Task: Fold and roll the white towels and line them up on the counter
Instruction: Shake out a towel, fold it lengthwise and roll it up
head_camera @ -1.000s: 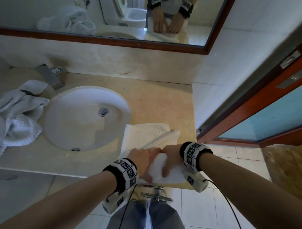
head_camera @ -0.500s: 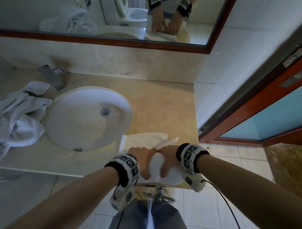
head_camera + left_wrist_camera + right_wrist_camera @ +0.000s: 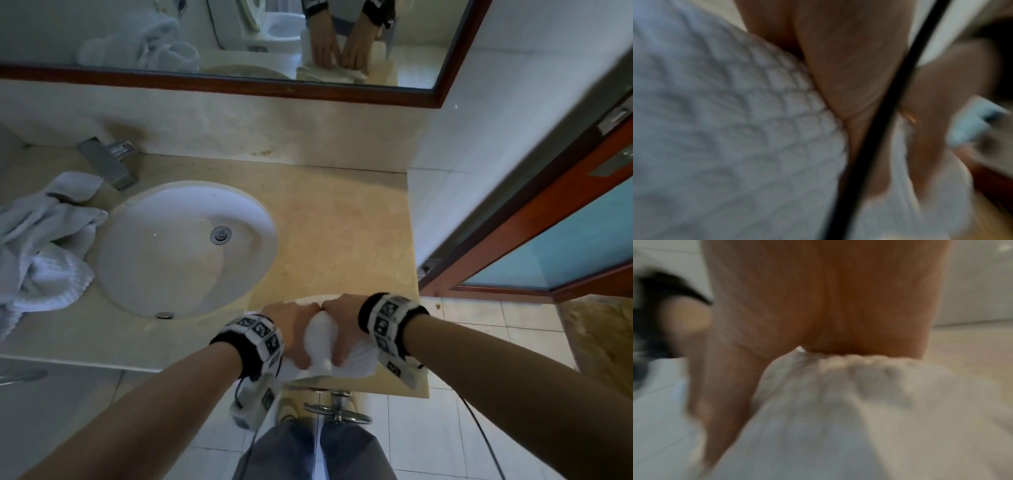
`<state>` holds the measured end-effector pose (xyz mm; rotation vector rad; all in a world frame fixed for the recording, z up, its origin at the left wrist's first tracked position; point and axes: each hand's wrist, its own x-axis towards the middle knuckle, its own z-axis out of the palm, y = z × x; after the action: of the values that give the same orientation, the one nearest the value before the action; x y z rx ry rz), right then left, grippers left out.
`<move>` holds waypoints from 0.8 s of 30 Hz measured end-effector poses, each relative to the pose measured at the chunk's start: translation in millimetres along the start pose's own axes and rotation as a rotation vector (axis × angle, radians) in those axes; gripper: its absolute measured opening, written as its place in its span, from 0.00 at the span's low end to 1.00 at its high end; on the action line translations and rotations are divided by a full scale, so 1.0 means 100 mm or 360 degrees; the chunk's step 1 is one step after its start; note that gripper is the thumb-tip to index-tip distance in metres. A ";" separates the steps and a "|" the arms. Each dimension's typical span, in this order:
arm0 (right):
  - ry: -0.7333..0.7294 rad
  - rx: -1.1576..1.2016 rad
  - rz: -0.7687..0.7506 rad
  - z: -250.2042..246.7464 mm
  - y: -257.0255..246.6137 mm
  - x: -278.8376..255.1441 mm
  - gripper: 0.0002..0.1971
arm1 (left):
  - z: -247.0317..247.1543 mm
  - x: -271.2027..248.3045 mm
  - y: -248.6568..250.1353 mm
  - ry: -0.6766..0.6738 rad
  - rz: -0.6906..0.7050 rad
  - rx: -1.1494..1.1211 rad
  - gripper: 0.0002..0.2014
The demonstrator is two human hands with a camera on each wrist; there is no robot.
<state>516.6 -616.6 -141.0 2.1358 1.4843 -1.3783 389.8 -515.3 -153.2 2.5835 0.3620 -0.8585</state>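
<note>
A white waffle-textured towel (image 3: 320,337) lies as a thick roll at the front edge of the beige counter (image 3: 342,233). My left hand (image 3: 294,325) and right hand (image 3: 342,318) sit side by side on it, fingers curled over the roll and thumbs behind it. Only a thin strip of flat towel shows beyond the knuckles. The left wrist view is blurred and shows the towel (image 3: 725,129) against my left palm (image 3: 849,65). In the right wrist view the bunched towel (image 3: 859,410) sits under my right hand (image 3: 818,296). A heap of unfolded white towels (image 3: 41,257) lies at the counter's left.
A round white sink (image 3: 185,246) with a metal faucet (image 3: 106,161) fills the counter's left half. Bare counter lies between the sink and the right wall (image 3: 462,171). A mirror (image 3: 239,34) runs along the back. A wood-framed door (image 3: 548,240) stands at right.
The flat stretch of towel beyond my hands has shrunk to a thin strip and the roll under them has grown thicker. Both hands have stayed on it.
</note>
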 end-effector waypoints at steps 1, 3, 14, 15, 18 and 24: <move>0.0100 -0.0132 0.0010 0.01 -0.03 -0.04 0.48 | -0.04 0.06 -0.05 -0.0086 -0.0018 -0.0078 0.35; 0.0269 -0.0537 0.0013 0.14 -0.05 -0.09 0.59 | -0.10 0.17 -0.09 -0.0237 -0.0084 -0.0205 0.36; -0.0009 -0.0075 0.0050 -0.12 0.10 0.02 0.38 | -0.09 0.12 -0.04 0.0036 0.0033 0.0012 0.38; 0.0083 -0.0188 0.0036 -0.10 0.07 -0.03 0.42 | -0.12 0.17 -0.11 -0.0036 0.0017 -0.0089 0.35; 0.0410 -0.0571 -0.0037 0.11 0.03 -0.16 0.57 | -0.18 0.22 -0.21 -0.0100 0.0109 -0.0218 0.28; 0.0445 -0.0615 0.0091 0.31 0.13 -0.01 0.63 | -0.01 0.01 -0.09 0.0383 -0.0019 0.0139 0.56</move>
<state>508.9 -642.4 -161.5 2.1531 1.6120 -0.7183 388.3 -506.1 -155.8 2.7762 0.4160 -0.5787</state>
